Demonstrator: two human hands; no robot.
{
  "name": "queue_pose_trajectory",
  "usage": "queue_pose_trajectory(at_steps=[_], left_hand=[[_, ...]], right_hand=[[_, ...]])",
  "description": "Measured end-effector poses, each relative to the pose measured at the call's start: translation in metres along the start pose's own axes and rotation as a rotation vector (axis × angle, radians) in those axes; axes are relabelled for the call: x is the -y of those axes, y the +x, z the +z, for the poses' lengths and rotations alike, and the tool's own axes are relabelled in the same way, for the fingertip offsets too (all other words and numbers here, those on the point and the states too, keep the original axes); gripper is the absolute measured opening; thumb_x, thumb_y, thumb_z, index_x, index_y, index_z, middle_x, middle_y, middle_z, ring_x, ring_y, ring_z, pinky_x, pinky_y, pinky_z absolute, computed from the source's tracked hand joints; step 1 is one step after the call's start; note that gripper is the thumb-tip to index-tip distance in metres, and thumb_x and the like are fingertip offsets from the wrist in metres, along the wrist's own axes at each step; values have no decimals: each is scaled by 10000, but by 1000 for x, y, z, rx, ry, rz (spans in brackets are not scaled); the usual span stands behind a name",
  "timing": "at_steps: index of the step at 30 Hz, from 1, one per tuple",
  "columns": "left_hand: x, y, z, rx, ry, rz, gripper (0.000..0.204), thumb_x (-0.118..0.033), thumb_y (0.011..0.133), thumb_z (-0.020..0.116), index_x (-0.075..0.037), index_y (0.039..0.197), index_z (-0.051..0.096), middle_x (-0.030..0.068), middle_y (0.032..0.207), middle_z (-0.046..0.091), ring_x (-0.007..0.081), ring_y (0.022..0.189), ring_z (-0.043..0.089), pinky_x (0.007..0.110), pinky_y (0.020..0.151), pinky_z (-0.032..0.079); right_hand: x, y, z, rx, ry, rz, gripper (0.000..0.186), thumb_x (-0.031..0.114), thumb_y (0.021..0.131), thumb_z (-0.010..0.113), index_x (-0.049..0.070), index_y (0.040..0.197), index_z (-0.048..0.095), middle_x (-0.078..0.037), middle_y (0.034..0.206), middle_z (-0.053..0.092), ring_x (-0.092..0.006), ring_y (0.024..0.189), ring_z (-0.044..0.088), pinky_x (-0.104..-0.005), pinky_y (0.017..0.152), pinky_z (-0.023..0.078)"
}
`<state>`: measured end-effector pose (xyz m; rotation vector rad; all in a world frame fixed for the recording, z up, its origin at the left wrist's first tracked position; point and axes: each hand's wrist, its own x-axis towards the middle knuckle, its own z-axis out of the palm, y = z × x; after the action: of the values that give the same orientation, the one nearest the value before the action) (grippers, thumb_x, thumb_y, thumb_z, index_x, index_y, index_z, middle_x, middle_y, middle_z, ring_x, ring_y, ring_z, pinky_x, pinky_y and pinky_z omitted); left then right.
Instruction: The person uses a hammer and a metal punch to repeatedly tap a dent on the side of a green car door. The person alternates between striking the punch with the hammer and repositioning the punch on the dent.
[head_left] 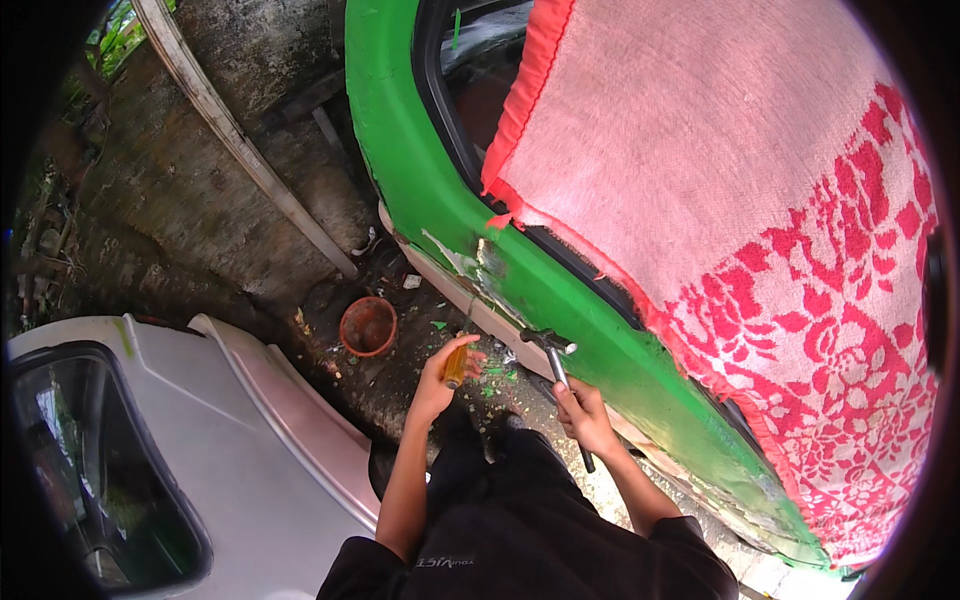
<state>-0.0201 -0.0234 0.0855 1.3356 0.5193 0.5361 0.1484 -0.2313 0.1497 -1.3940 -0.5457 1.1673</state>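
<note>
With our left hand (437,385) gripping a yellow-handled chisel (456,365) and our right hand (585,415) gripping a hammer (560,375), we risk a glancing blow gouging the green car door (520,270).

Your left hand (437,385) grips a tool with a translucent amber plastic handle (456,366), smooth and slightly glossy. Your right hand (585,415) holds a hammer (556,362) whose dark metal head and shaft look dull. At two o'clock from it, the green car door (440,200) shows glossy painted metal, scraped down to pale bare patches along its lower edge. A coarse woven cloth (720,170), pink with red pattern, hangs matt over it. At nine o'clock sits a rough, rusty-looking bowl (368,326); at seven o'clock, smooth silver-painted bodywork (230,440).
</note>
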Motion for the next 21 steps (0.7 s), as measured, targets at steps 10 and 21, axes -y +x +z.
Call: queue_pose_trajectory(at_steps=[10,21], left_hand=[[25,-16,-4,-64,-704,-191,228,-44,962,437,-71,1127,593,91,973,571,175,757,543,345,675,494],[36,1,38,-126,-825,-303,178,-202,937,509,-135,1099,534,54,736,514,170,593,500,326,585,431]], right_hand=[[-18,-13,13,20,60,29,333,324,1034,506,65,829,469,56,553,368,-39,425,322,-242,381,261],[-70,-39,33,-59,115,75,329,357,1045,467,97,845,448,67,566,298,-30,425,237,-225,378,178]])
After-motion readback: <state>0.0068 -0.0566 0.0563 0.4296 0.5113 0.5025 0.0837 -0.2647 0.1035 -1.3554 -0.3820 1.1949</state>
